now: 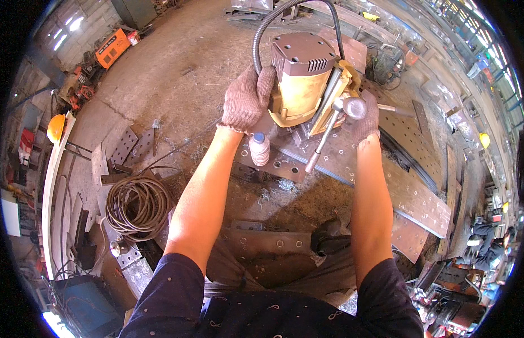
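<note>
A magnetic drill (305, 76) with a brown motor top and a yellow body stands over a steel plate with drilled holes (380, 174). My left hand (248, 100), in a brown knit glove, holds the motor's left side, below the ribbed cable (257, 42). On the other side my gloved right hand (368, 118) grips the drill near its feed handle (328, 135); the handle's round hub partly hides those fingers. Below my left hand stands a plastic bottle (260, 151) with a blue cap. Whether the drill's base touches the plate is hidden.
A coiled hose or cable (138, 207) lies at left, near loose perforated plates (124, 145). Farther off are an orange machine (112, 48) and a yellow hard hat (57, 128). Long steel plates (411, 143) are stacked at right. Metal shavings (285, 184) litter the floor.
</note>
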`<state>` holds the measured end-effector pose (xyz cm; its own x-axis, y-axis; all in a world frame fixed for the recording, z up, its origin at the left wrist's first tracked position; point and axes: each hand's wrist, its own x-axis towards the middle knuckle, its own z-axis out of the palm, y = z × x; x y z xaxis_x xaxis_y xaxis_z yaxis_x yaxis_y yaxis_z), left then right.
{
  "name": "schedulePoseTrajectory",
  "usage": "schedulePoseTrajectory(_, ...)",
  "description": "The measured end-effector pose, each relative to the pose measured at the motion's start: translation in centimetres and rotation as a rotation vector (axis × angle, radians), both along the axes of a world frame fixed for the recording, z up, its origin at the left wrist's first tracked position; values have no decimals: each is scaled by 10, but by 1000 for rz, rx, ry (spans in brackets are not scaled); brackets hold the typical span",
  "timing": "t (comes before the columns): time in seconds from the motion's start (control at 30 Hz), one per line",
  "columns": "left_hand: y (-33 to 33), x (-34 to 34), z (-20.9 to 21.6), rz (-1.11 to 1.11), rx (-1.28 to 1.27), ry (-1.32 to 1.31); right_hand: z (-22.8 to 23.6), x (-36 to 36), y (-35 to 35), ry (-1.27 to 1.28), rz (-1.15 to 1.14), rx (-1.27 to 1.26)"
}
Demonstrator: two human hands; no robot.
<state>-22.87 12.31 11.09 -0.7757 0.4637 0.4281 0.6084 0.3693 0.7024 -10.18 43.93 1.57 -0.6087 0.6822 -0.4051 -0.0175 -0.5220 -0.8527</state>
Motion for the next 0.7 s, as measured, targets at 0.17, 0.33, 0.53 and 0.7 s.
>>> schedulePoseTrajectory(0.17,1,-1,-5,40,-22,-2,5,-1,-5,-7,-35,37)
schedulePoseTrajectory(0.33,-1,1,-4,8,-15,30,4,-3,-4,-14,-47,32)
schedulePoseTrajectory(0.53,5,5,-2,27,2,-15,-4,2,13,156,40,-43)
schedulePoseTrajectory(0.7,-4,2,-9,47,-11,-33,31,2,-34,115,-114,-37)
